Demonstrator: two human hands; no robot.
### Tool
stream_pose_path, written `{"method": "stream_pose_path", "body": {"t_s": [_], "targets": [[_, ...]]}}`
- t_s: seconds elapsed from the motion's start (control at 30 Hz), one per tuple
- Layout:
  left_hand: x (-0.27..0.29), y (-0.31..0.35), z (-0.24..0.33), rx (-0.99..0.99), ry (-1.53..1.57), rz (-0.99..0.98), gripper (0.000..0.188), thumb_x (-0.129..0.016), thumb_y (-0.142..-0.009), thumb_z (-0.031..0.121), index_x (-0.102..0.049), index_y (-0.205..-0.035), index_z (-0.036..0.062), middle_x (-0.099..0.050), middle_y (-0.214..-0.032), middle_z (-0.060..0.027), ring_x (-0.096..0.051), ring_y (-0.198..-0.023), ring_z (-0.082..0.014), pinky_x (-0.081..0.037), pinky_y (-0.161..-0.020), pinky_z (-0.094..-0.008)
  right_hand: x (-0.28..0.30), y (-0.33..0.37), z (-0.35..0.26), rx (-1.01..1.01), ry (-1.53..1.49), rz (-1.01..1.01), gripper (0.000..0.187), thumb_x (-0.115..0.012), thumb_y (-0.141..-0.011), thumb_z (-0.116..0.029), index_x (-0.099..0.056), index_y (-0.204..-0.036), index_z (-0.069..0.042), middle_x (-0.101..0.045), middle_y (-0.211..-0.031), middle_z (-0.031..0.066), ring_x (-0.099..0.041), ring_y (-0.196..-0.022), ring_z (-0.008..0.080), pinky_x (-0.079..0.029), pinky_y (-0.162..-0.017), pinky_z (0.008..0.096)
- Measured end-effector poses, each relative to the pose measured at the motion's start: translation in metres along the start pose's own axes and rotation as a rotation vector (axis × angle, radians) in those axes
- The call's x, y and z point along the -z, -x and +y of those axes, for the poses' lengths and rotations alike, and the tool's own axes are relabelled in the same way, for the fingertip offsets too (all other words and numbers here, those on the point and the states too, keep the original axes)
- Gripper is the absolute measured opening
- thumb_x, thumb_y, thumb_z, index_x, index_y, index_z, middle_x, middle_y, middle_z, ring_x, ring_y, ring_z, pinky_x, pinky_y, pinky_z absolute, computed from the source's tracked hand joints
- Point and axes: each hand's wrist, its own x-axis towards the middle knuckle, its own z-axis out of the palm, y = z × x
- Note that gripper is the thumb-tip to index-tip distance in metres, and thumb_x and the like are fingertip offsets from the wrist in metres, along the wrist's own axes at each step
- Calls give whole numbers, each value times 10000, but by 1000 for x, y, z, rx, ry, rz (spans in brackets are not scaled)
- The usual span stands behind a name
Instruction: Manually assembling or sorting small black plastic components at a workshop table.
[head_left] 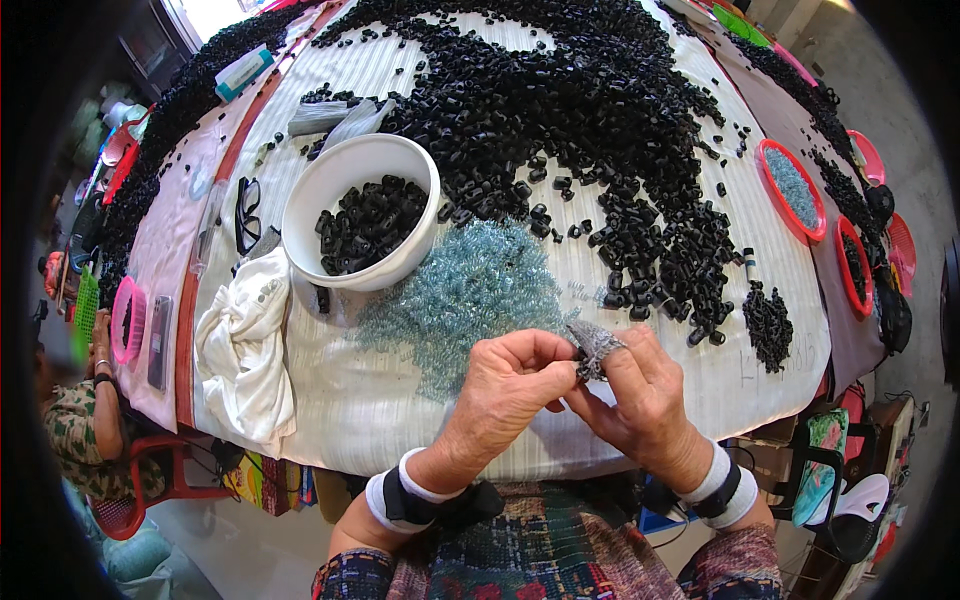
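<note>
My left hand (505, 395) and my right hand (645, 400) meet at the table's near side, fingers closed. Grey knitted fabric (597, 345) wraps a fingertip of my right hand. Beneath it a small black piece (590, 371) shows between the right fingers; its shape is mostly hidden. The left thumb and index finger pinch together beside it, and what they hold is too small to tell. Just beyond my hands lies a heap of small pale-blue metal springs (480, 290). A white bowl (297, 240) holding black plastic parts (370, 225) stands left of the springs.
A large pile of black cylindrical plastic parts (560, 90) covers the far table. Left lie a white cloth (245, 350) and eyeglasses (248, 215). Small black pieces (768, 330) and red-rimmed baskets (822, 215) are at right. Another person's arm (105, 420) is at far left.
</note>
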Motion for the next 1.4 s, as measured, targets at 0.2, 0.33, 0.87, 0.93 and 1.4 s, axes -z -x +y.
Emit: {"method": "stream_pose_path", "body": {"t_s": [0.2,0.33,0.87,0.93,1.4], "targets": [[5,0,1,19,-46,-6,142,-641,-845,83,-658,-932,-28,-662,-795,-48,-597,-671,-79,-500,-589,-214,2,-4,5,14,-15,-45,288,-780,-622,-102,-540,-764,-32,-509,-732,98,-509,-622,257,-438,-512,347],[11,-1,3,50,-80,-46,157,-659,-843,88,-664,-944,-32,-666,-796,-54,-602,-679,-82,-503,-590,-214,2,-5,7,64,-58,-63,260,-772,-635,-89,-532,-722,-42,-461,-662,71,-483,-591,237,-414,-492,338],[23,-4,31,-76,3,23,139,-601,-893,114,-582,-985,12,-666,-856,-139,-674,-703,-189,-556,-558,-269,21,-16,6,-86,-149,-41,348,-744,-708,-95,-607,-1002,34,-546,-806,134,-554,-686,280,-465,-584,352],[32,-4,53,-177,4,162,177,-601,-903,172,-572,-991,22,-667,-861,-143,-672,-671,-181,-541,-519,-250,33,-10,17,-150,-53,-27,224,-683,-736,-12,-612,-947,9,-528,-774,130,-544,-655,254,-443,-551,351],[94,-20,94,-271,264,417,216,-591,-907,156,-547,-1066,17,-657,-886,-140,-666,-653,-181,-578,-494,-279,29,21,39,-459,-446,-43,94,-569,-856,-33,-542,-783,20,-475,-638,81,-468,-551,169,-374,-509,304]]}}
